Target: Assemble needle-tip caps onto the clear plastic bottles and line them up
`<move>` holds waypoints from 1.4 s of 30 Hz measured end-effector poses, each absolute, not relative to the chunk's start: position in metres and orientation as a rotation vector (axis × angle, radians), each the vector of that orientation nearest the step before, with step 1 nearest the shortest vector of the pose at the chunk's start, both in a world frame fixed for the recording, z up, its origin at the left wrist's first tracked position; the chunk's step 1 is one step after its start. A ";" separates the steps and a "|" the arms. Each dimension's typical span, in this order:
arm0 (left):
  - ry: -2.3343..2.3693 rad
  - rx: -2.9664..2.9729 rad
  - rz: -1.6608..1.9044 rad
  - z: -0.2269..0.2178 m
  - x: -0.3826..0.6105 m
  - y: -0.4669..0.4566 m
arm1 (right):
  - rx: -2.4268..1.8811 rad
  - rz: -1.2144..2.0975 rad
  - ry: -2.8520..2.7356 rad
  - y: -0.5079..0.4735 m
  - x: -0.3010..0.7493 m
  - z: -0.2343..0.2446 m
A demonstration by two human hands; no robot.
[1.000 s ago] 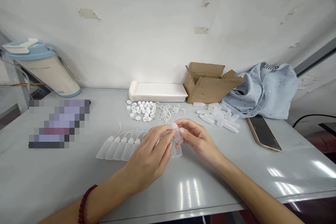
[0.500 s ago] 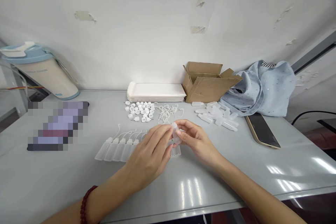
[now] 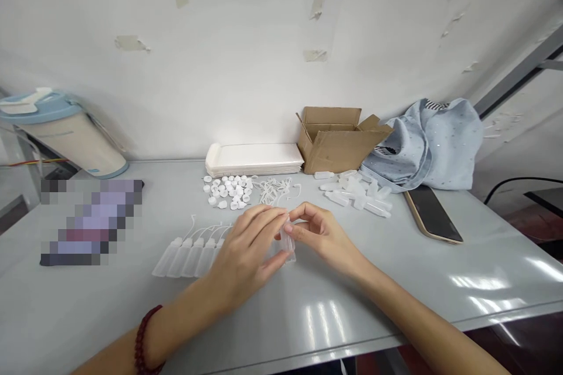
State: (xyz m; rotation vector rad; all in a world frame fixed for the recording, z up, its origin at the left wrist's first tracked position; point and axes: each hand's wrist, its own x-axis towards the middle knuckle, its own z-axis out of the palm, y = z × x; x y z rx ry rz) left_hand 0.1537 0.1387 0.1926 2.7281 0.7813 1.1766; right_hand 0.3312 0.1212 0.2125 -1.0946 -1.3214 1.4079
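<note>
Between my two hands a small translucent plastic bottle (image 3: 287,240) is held nearly upright. My left hand (image 3: 246,246) closes on it, fingertips at its top and thumb near its lower end. My right hand (image 3: 319,234) pinches its upper part from the right. Under and beside my left hand lies a row of similar bottles (image 3: 189,258) with thin cords at their necks; my left hand hides part of the row. Beyond my hands are a cluster of white caps (image 3: 229,190) and a tangle of thin white cords (image 3: 277,189). Several loose bottles (image 3: 360,190) lie to the right.
Against the wall are a stack of white sleeves (image 3: 255,155) and an open cardboard box (image 3: 345,149). A pale blue cloth bag (image 3: 440,143) and a phone (image 3: 433,214) lie right. At left stand a tumbler (image 3: 83,137) and a blurred-out flat device (image 3: 97,222).
The view has shifted slightly. The bottle has tipped more upright, and my left thumb has moved to its lower end. Both hands still hold it.
</note>
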 end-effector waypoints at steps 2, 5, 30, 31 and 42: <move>0.776 2.703 1.150 0.194 0.155 0.142 | -1.181 1.295 -1.366 0.126 0.337 0.212; 0.776 2.680 1.089 0.196 0.162 0.144 | -1.299 1.067 -1.345 0.133 0.348 0.214; 0.775 2.768 0.570 0.191 0.182 0.138 | -1.626 0.431 -1.510 0.163 0.382 0.200; 0.778 2.781 0.572 0.195 0.182 0.140 | -1.651 0.401 -1.537 0.164 0.384 0.200; 0.796 3.000 0.408 0.213 0.224 0.242 | -1.981 0.150 -1.852 0.176 0.412 0.196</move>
